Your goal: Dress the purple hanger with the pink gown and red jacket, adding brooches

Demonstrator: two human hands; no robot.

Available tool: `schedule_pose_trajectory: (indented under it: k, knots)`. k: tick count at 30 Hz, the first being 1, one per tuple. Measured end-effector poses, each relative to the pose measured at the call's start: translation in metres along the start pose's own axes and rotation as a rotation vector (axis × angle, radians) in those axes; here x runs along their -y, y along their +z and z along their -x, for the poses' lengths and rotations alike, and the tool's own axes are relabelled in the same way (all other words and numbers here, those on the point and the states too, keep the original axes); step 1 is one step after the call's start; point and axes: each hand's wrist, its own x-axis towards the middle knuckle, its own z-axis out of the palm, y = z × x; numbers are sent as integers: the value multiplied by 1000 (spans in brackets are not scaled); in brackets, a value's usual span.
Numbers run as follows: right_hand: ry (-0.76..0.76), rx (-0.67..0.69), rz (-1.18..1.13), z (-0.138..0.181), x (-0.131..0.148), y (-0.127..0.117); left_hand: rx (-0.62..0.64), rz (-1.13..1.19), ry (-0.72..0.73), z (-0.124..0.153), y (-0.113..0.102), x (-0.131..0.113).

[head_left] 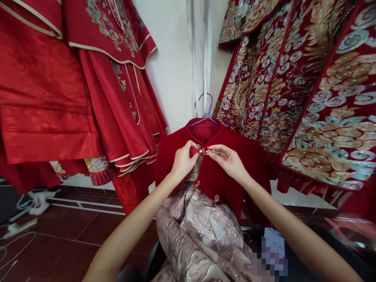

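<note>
A short dark-red velvet jacket (235, 172) hangs on a purple wire hanger (208, 111) in front of me. My left hand (185, 157) pinches the jacket's left front edge near the collar, by a small pearl-like button (200, 151). Across a narrow gap, my right hand (227, 158) pinches a beaded loop fastener (206, 153) on the other front edge. The two fastener halves lie close together, apart. Lower on the jacket front sits a gold beaded ornament (216, 199). Shiny pinkish-silver brocade fabric (205, 231) hangs beneath and inside the jacket.
Red garments with cream trim (111, 86) hang at the left. Heavily embroidered red garments (293, 90) hang at the right. White metal posts (208, 47) stand behind the hanger. White cables (20, 250) and a pale shoe (39, 203) lie on the brown tiled floor (64, 235).
</note>
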Motion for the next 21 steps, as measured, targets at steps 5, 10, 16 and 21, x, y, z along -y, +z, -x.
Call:
schedule_pose_trajectory:
  k: [5,10,16,21]
  knots:
    - [-51,-3,15,1,0,1,46,-59,8,0,2,0]
    - [-174,-29,168,2,-1,5,101,-100,69,1,-1,-1]
    - [-286,-67,286,2,8,9,179,-116,148,2,-8,-6]
    - [-295,-40,338,2,13,7,184,-123,197,-3,-12,-8]
